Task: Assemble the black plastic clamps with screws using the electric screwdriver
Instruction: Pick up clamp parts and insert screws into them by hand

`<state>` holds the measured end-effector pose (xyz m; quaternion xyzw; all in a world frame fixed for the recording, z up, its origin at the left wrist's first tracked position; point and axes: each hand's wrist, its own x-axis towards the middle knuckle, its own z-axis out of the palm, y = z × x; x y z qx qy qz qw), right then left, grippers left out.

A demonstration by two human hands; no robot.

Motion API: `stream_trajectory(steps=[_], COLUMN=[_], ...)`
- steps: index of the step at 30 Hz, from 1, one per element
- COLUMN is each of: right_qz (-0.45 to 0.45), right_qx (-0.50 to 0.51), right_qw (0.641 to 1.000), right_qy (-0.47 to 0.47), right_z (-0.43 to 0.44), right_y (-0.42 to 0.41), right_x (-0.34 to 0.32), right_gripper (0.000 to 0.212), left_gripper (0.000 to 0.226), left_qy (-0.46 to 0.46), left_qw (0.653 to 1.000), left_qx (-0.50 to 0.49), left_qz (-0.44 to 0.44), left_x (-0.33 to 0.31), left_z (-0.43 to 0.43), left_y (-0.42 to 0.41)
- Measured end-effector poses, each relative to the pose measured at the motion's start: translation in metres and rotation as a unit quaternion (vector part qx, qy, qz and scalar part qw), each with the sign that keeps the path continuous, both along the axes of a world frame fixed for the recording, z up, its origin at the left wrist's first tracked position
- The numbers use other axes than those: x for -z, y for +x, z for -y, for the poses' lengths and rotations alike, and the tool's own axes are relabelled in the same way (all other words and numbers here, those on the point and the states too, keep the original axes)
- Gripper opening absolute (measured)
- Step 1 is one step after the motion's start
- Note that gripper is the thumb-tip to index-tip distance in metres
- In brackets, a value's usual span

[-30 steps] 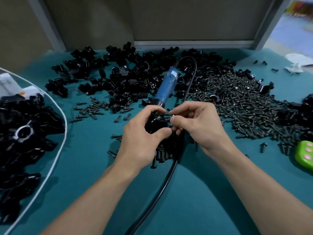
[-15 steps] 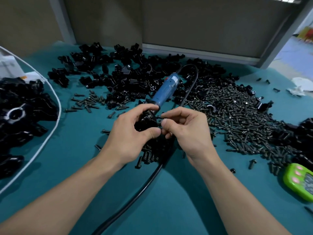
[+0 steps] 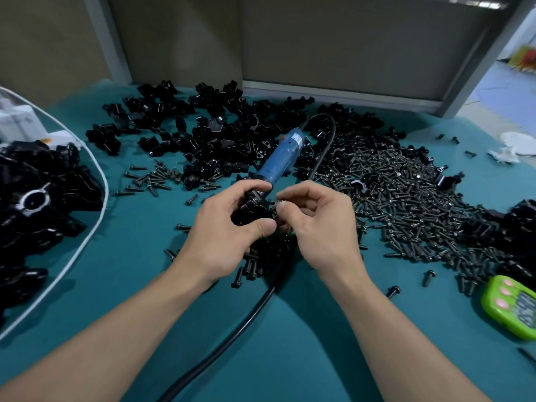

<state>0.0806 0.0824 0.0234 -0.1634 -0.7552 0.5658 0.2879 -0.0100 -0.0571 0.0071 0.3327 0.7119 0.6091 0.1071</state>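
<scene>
1. Clamp (image 3: 251, 208), black plastic, is held over the middle of the surface (image 3: 116, 271). The left hand (image 3: 223, 233) grips it, thumb and curled fingers closed round it.
2. The right hand (image 3: 319, 224) pinches a small screw (image 3: 274, 202) between thumb and forefinger, right against the clamp's side (whether it sits in a hole cannot be told).
3. The electric screwdriver (image 3: 282, 156) lies just beyond the hands, its blue body angled toward the far edge. Its black cable (image 3: 246, 317) loops round and runs between the forearms toward the near edge.
4. Loose clamp parts (image 3: 220, 132) are heaped along the far edge.
5. A wide spread of screws (image 3: 406, 198) fills the right half, and a smaller scatter (image 3: 153, 178) lies left of the middle.
6. At the left edge a white-rimmed container (image 3: 98, 175) holds black pieces.
7. A green timer (image 3: 510, 309) lies near the near right corner, and crumpled white cloth (image 3: 516, 146) near the far right corner.
8. Plain teal shows between the container and the left forearm, and along the near edge on both sides of the cable (the widest open room).
</scene>
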Motion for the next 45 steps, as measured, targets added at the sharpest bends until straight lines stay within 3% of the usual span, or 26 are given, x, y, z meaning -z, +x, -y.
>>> stream_trajectory(steps=[4,13,19,26,35,41,45], right_qz=[0.020,0.032,0.030,0.058,0.108,0.144,0.165], right_qx=[-0.005,0.014,0.007,-0.010,-0.077,-0.044,-0.037], right_qw=[1.000,0.994,0.999,0.995,0.990,0.975,0.968], right_qy=[-0.005,0.106,0.044,0.084,0.046,0.165,0.185], right_z=[0.000,0.001,-0.004,-0.001,-0.011,-0.001,-0.003], right_y=[0.000,0.002,0.001,0.001,0.005,0.002,0.003], right_x=[0.000,-0.002,-0.002,-0.001,-0.008,-0.004,-0.007], right_gripper=[0.025,0.026,0.025,0.027,0.017,0.033,0.035], left_gripper=[0.052,0.054,0.054,0.052,0.052,0.055,0.054], left_qy=[-0.007,-0.021,-0.018,-0.014,-0.007,-0.024,-0.035], left_qw=[1.000,1.000,0.999,0.999,1.000,0.999,0.997], left_qx=[0.002,0.014,0.001,-0.001,0.005,0.001,-0.009], left_qz=[0.003,-0.015,-0.036,-0.031,0.005,-0.046,-0.071], left_x=[0.000,-0.001,0.000,0.000,0.000,-0.003,-0.006], left_z=[0.001,0.003,0.002,0.003,0.004,0.009,0.008], left_y=[0.000,0.002,0.002,0.002,0.002,0.003,0.005])
